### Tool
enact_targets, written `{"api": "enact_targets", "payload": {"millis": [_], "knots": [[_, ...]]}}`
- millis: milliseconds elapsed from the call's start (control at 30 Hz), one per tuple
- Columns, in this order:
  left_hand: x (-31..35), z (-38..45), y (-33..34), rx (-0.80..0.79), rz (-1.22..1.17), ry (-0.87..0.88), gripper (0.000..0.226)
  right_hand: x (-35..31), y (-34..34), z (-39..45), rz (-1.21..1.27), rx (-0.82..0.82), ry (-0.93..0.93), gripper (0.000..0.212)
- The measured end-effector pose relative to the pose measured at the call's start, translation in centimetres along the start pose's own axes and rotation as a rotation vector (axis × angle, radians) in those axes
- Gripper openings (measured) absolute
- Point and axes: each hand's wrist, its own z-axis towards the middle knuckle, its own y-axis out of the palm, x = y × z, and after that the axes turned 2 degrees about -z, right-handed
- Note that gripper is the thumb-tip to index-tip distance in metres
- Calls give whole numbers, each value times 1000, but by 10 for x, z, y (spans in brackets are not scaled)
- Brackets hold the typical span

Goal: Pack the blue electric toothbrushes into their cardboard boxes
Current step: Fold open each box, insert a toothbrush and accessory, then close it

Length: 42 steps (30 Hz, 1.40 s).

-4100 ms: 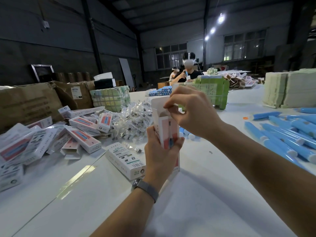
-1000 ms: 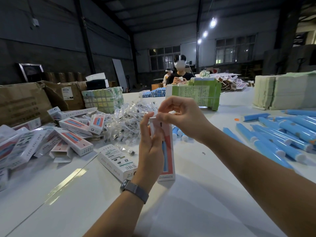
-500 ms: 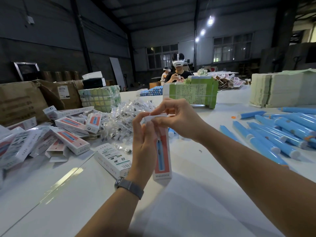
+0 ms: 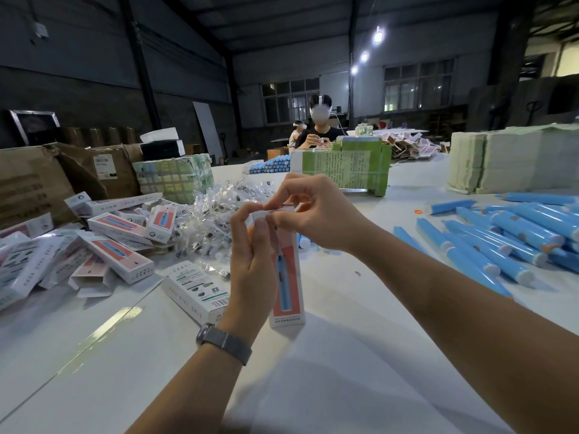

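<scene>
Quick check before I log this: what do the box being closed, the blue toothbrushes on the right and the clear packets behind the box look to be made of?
Box: thin printed cardboard, slightly glossy, with crisp folded edges and a top flap.
Blue toothbrushes: probably smooth plastic with a satin sheen, judging by long highlights along the barrels and their white end caps.
Clear packets: thin transparent film, crinkled and glinting; contents too small to tell.

One view only: head cam, worn by the person, looks forward and a bit down over the white surface point(image 4: 344, 386). It sits close to both hands, w/ forearms entering from the bottom edge. Wide-angle lens, so the far hall and the ceiling lamps point(image 4: 378, 36) show too. No 2nd view to share with.
</scene>
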Motion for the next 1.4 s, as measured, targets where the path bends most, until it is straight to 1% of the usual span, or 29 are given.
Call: {"api": "enact_targets", "payload": {"millis": [133, 367, 533, 733, 967, 1133, 1300, 1400], "knots": [[-1, -1, 0, -17, 27, 12, 17, -1, 0, 1, 6, 15, 4, 7], [-3, -2, -1, -24, 68, 32, 18, 1, -4, 1, -19, -44, -18, 11], [-2, -4, 0, -9, 45, 1, 20, 0, -1, 2, -59, -7, -31, 12], [-4, -3, -1, -25, 93, 28, 28, -2, -2, 4, -78, -11, -24, 13], [-1, -5, 0, -17, 140, 25, 31, -2, -4, 3, -26, -12, 8, 8], [0, -4, 0, -33, 145, 53, 33, -3, -7, 5, 14, -3, 12, 10], [1, -5, 0, -20, 136, 45, 34, -3, -8, 6, 70, -37, 41, 10], [1, -5, 1, -20, 159, 73, 32, -2, -11, 7, 97, -52, 61, 11]]}}
